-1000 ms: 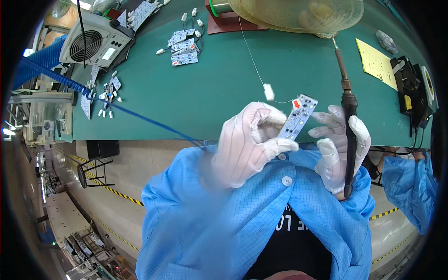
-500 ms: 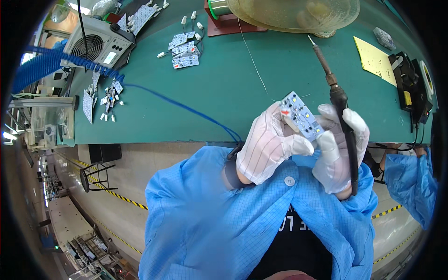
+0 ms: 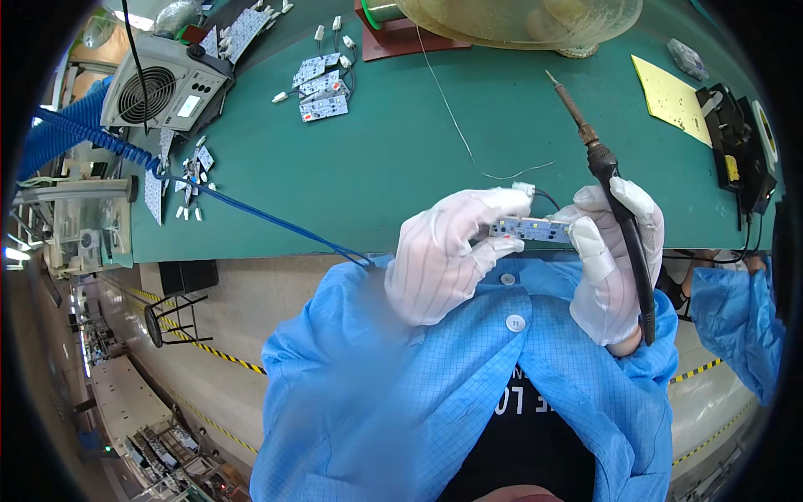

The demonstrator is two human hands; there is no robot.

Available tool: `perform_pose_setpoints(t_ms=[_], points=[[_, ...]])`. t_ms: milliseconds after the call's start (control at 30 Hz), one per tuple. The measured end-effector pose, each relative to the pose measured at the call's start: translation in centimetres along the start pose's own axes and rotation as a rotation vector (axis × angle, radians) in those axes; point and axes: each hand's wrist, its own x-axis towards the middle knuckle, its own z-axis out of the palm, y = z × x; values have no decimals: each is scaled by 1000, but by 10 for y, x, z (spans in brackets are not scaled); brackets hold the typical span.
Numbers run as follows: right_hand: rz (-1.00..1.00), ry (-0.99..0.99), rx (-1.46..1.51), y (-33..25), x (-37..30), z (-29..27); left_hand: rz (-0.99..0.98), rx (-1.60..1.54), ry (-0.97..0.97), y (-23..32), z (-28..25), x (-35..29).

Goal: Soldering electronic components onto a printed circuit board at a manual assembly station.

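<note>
Both of my hands wear white striped gloves, close to the table's near edge. My left hand (image 3: 447,251) grips the left end of a small white circuit board (image 3: 535,228), which is tilted so it looks narrow. A white connector (image 3: 524,188) on a dark wire stands up behind the board. My right hand (image 3: 617,243) pinches the board's right end with thumb and fingertips. The same hand also carries a soldering iron (image 3: 615,180), lying between thumb and index finger with its tip pointing up and away over the table. A thin solder wire (image 3: 452,117) lies on the green mat beyond.
Wired boards (image 3: 322,88) lie at the far middle, more boards (image 3: 196,171) at the left. A solder spool stand (image 3: 410,46), a yellow sponge sheet (image 3: 669,100), a black iron holder (image 3: 732,138) and a fan unit (image 3: 163,88) stand around. A blue coiled cord (image 3: 251,205) crosses left; another person's sleeve (image 3: 736,318) shows right.
The board has been tipped from facing up to nearly edge-on, and its connector has come into sight. My left hand has shifted left and turned; the right still holds the iron.
</note>
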Motion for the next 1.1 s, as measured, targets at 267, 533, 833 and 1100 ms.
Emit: perform_pose_setpoints(t_ms=[267, 533, 833, 1100], points=[[-394, -58, -105, 26, 4, -7, 340, 411, 29, -8, 2, -2], [-647, -217, -915, 29, 26, -34, 257, 600, -13, -21, 30, 23], [-508, -46, -685, 37, 34, -43, 334, 586, 21, -20, 18, 17], [-422, 121, -387, 32, -4, -83, 248, 644, 66, -32, 5, 34]])
